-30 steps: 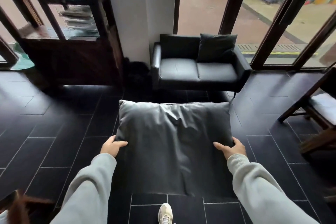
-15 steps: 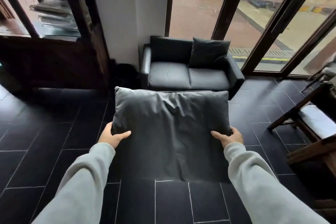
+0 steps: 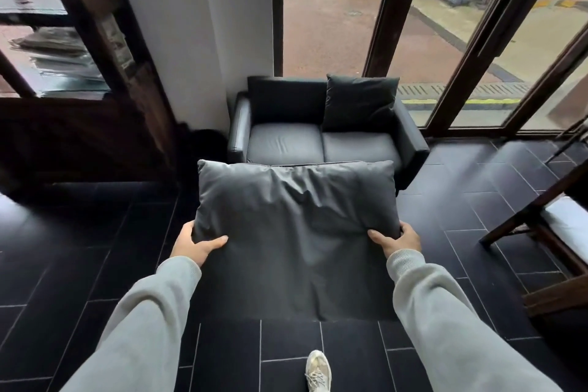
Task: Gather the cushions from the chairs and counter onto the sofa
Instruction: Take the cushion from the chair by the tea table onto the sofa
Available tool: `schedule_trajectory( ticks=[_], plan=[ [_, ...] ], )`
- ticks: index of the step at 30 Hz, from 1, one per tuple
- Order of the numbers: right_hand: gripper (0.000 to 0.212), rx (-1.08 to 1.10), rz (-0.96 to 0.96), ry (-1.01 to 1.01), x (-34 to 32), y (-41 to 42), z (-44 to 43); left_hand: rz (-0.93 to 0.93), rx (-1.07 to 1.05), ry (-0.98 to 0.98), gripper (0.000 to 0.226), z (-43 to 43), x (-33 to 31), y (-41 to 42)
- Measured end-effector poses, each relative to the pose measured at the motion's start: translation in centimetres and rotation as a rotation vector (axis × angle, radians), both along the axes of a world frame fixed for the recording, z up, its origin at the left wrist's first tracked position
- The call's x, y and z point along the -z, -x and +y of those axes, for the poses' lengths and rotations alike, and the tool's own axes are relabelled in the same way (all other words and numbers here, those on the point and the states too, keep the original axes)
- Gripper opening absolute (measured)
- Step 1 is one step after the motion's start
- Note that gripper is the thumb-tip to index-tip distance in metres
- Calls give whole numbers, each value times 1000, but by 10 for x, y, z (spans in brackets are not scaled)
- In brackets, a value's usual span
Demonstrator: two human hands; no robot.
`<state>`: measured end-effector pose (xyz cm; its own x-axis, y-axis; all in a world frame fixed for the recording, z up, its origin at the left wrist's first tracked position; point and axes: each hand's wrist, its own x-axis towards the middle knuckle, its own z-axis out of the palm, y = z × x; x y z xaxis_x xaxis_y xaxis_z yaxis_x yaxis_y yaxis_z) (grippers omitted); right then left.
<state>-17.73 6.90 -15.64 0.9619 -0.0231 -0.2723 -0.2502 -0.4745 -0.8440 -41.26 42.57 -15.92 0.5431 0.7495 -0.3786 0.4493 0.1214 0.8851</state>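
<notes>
I hold a large dark grey cushion (image 3: 296, 226) out in front of me, above the floor. My left hand (image 3: 194, 243) grips its left edge and my right hand (image 3: 397, 239) grips its right edge. Straight ahead stands a black two-seat sofa (image 3: 286, 141) against the window wall. A dark cushion (image 3: 358, 102) leans upright against the sofa's right backrest. The held cushion's far edge covers the sofa's front edge in the view.
A wooden chair (image 3: 547, 232) with a pale seat pad stands at the right. Dark wooden shelving (image 3: 95, 73) with stacked papers stands at the left. The floor is black tile (image 3: 79, 264). Tall glass windows (image 3: 327, 25) rise behind the sofa. My pale shoe (image 3: 318, 371) shows below.
I have walked closer to the sofa with the cushion in both hands. The sofa appears larger and nearer to the cushion's far edge, and a shoe has stepped into view.
</notes>
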Motion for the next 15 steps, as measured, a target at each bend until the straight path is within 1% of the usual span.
schedule_trajectory(
  ticks=[6,11,15],
  plan=[
    [67,-9,5,-2,3,-83,1,20,-22,-18,76,-1,-9,-79],
    [71,-19,-1,23,4,-138,12,5,-50,-5,73,0,-13,-120],
    [69,-40,7,21,5,-173,30,-11,-72,17,71,11,-16,-150]
  ],
)
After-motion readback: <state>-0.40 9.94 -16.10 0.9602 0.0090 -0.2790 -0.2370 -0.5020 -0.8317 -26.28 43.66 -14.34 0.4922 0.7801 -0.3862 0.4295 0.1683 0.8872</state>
